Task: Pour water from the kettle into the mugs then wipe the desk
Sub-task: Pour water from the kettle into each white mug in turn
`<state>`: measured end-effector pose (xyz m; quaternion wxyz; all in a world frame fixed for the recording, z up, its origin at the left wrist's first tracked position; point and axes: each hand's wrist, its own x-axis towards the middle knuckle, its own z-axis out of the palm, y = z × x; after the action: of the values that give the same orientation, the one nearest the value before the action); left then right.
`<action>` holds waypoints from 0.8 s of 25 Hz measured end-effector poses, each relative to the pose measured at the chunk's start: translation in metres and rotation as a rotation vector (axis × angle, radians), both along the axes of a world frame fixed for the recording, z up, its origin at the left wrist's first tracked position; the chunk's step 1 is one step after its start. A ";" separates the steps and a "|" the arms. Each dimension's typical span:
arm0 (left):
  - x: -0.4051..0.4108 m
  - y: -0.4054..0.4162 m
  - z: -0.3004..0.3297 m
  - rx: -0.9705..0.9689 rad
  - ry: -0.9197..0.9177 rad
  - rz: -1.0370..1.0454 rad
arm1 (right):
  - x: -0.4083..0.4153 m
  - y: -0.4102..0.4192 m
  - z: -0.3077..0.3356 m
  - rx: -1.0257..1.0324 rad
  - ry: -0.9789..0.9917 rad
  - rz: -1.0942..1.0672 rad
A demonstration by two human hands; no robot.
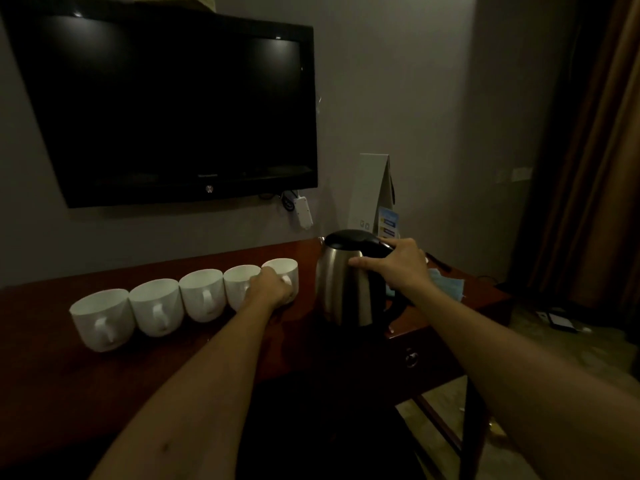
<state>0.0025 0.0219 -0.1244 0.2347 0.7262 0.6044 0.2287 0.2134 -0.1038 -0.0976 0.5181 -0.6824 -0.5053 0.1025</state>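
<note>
Several white mugs stand in a row on the dark wooden desk (52,375), handles toward me. My left hand (272,285) is closed around the handle of the rightmost mug (282,268), which stands upright on the desk. Just right of it stands a steel kettle (341,289) with a black lid and handle. My right hand (394,266) grips that handle from the right. A blue cloth (446,284) lies on the desk behind my right wrist, partly hidden.
A black TV (166,105) hangs on the wall above the mugs, with a white power adapter (302,212) below its right corner. A white paper bag (375,192) stands behind the kettle. The desk's right edge drops to the floor; a drawer knob (411,359) faces me.
</note>
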 end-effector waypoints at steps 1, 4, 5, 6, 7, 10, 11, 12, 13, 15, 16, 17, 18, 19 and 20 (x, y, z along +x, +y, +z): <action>0.004 0.000 -0.008 0.000 -0.049 0.027 | 0.000 0.001 -0.002 0.012 -0.001 0.002; 0.016 -0.004 -0.024 0.058 -0.171 0.133 | -0.001 0.002 -0.005 0.039 -0.020 0.017; 0.021 -0.007 -0.025 0.075 -0.207 0.191 | -0.001 0.002 -0.004 0.048 -0.025 0.016; 0.025 -0.009 -0.025 0.089 -0.243 0.244 | 0.000 0.003 -0.004 0.053 -0.028 0.022; 0.029 -0.011 -0.024 0.098 -0.268 0.282 | 0.001 0.004 -0.004 0.057 -0.035 0.031; 0.037 -0.019 -0.018 0.099 -0.288 0.335 | 0.003 0.006 -0.005 0.066 -0.062 0.058; 0.038 -0.018 -0.018 0.092 -0.269 0.333 | 0.005 0.007 -0.005 0.066 -0.070 0.066; 0.037 -0.018 -0.019 0.092 -0.243 0.327 | 0.006 0.008 -0.003 0.060 -0.069 0.074; 0.036 -0.017 -0.022 0.107 -0.212 0.318 | 0.009 0.009 -0.003 0.048 -0.058 0.085; 0.028 -0.016 -0.030 0.147 -0.160 0.280 | 0.014 0.009 -0.002 0.032 -0.040 0.110; 0.023 -0.014 -0.032 0.157 -0.147 0.252 | 0.016 0.008 -0.001 0.025 -0.034 0.125; 0.018 -0.012 -0.033 0.154 -0.144 0.224 | 0.018 0.006 0.001 0.017 -0.031 0.140; 0.012 -0.009 -0.032 0.142 -0.140 0.194 | 0.019 0.005 0.004 0.007 -0.034 0.158; 0.007 -0.005 -0.030 0.136 -0.129 0.159 | 0.020 0.004 0.007 -0.006 -0.039 0.178; 0.003 -0.001 -0.029 0.127 -0.113 0.131 | 0.021 0.003 0.012 -0.026 -0.044 0.192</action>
<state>0.0058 0.0208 -0.1530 0.2062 0.6845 0.6206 0.3220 0.2339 -0.1009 -0.0860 0.4859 -0.6394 -0.5784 0.1434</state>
